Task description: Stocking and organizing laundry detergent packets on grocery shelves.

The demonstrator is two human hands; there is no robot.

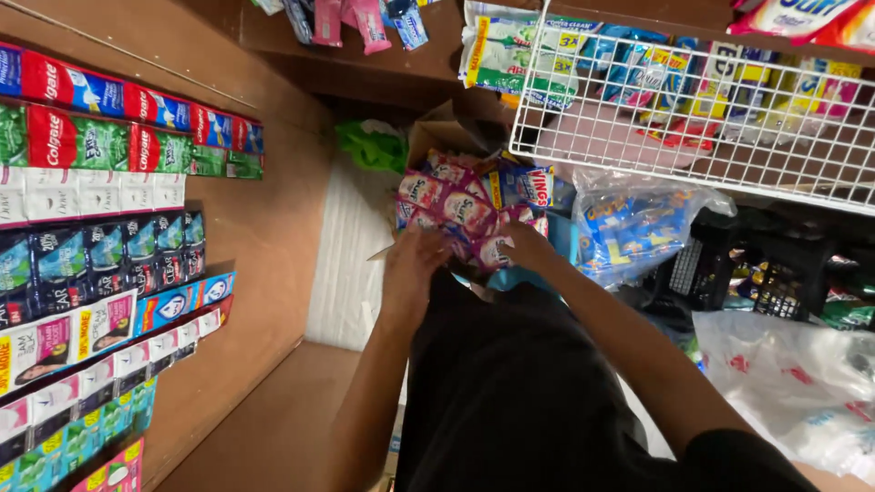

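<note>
Pink sachets [456, 205] are bunching up in front of the person; both the left hand [412, 264] and right hand [521, 244] are gripping them, sorting. Next needs gentle pulling apart.

both bare forearms reach forward and away from the body, converging ahead of the chest. the left hand [412, 264] is curled, fingers bent downward, knuckles toward the camera. the right hand [521, 244] sits just beside it, slightly further forward, fingers closed in a grip, wrist bent inward.
</note>
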